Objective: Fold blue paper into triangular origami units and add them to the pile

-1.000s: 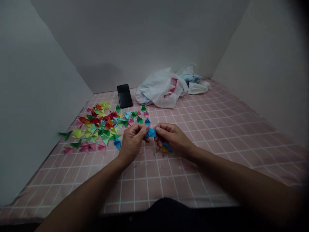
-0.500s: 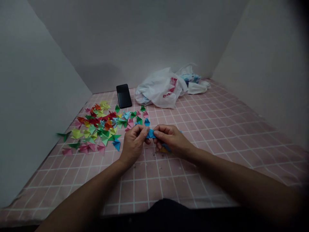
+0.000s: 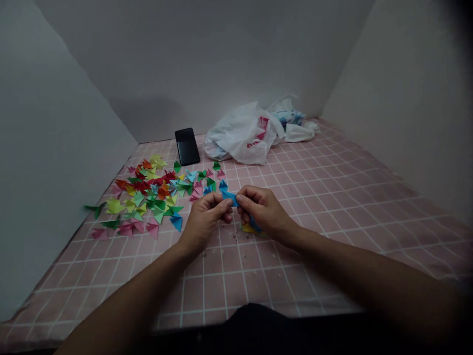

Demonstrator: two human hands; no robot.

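A small folded piece of blue origami paper [image 3: 230,198] is pinched between my two hands, above the table. My left hand [image 3: 205,214] grips its left end between thumb and fingers. At the other end, my right hand [image 3: 264,207] holds it the same way, and the fingertips hide part of the folds. Beneath my right hand lie yellow paper [image 3: 248,228] and a bit of blue paper, mostly covered. Just beyond my left hand stands a small blue folded paper piece [image 3: 223,186].
Many-coloured folded paper pieces [image 3: 148,186] lie spread on the left of the pink checked cloth [image 3: 332,207]. Behind them a black phone [image 3: 187,146] leans back. A white plastic bag [image 3: 240,135] and a blue-white packet [image 3: 290,118] sit by the back wall.
The blue paper has turned in my fingers, from a wider shape with a point to a narrower, slanted strip. Both hands keep hold of it. The view has shifted slightly.
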